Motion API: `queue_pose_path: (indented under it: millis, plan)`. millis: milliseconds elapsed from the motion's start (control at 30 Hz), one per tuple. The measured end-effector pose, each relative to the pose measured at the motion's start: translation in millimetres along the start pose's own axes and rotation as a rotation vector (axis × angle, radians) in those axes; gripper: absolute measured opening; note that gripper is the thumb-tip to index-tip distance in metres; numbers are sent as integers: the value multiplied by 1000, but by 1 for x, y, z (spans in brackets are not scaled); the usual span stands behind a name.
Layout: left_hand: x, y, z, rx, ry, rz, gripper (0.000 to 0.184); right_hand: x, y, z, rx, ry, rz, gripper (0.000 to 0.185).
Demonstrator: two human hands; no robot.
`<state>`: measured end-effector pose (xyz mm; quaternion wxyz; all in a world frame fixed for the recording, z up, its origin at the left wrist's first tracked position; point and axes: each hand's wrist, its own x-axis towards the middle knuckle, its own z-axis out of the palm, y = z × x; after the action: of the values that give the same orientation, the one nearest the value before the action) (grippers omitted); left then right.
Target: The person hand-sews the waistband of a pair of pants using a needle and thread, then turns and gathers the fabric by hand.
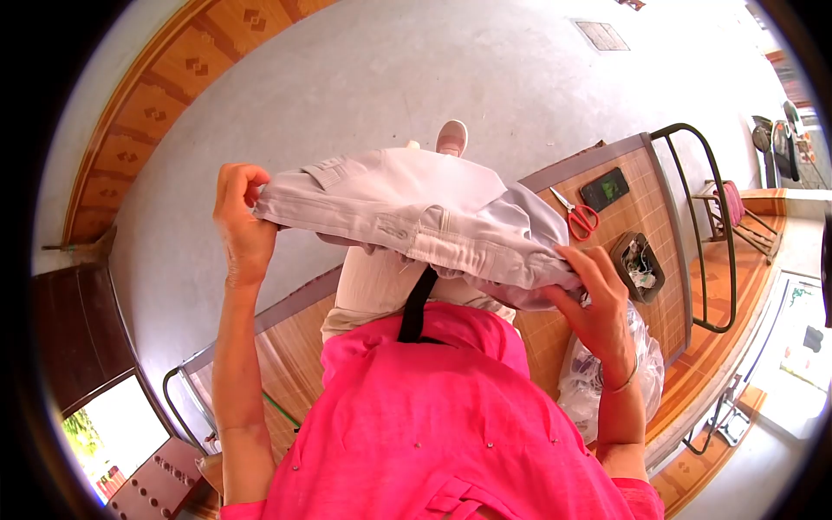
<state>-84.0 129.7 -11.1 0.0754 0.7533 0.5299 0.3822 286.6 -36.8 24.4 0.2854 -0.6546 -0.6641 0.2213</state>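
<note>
A pair of light grey pants [407, 204] is stretched sideways above my lap, its waistband edge toward me. My left hand [243, 230] pinches one end of the waistband, with the fingers curled over the cloth. At the other end, my right hand [602, 303] grips the band between thumb and fingers. A stitched flap shows near the left side, and the band looks gathered toward the right. The lower part of the pants hangs away from me, folded out of sight.
I sit on a bed with a woven mat [667, 191] and metal end rails [732, 234]. Right of the pants lie red-handled scissors [582, 222], a phone [604, 189] and a dark container [656, 290] of small items. A clear plastic bag [576, 381] rests by my right forearm.
</note>
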Motion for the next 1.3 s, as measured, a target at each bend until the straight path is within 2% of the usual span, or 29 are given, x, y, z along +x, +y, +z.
queue_pose_path:
  millis: [100,300,367,467,567,700,767,1067,1133,1233,1300]
  plan:
    - [2,4,-2,1,56,42,30,-7,0,-3,-150,28,-25,57]
    - [-28,-22,5,171,-2,133,32,-27,35,41,-171,-140,87,68]
    - [-43,-35,8,274,-44,123,35,-38,44,56,-146,-178,118,65]
    - [-61,-50,9,393,-96,229,38,-57,51,71,-122,-196,76,64]
    - [-74,-60,13,422,-164,241,44,-74,49,78,-206,-197,21,58]
    - [-80,-61,14,450,-192,289,44,-90,56,87,-368,-104,-63,55]
    - [-80,-62,14,451,-192,299,42,-96,56,92,-360,-131,-45,54]
    - [-80,-56,12,411,-171,279,36,-107,58,103,-312,-251,-46,48]
    - [-81,-54,14,386,-156,248,35,-108,59,106,-312,-247,-52,48]
    - [-87,-53,17,329,-180,151,37,-108,59,108,-263,-254,-33,59]
    - [-88,-51,19,281,-199,91,38,-104,58,107,-247,-238,-44,54]
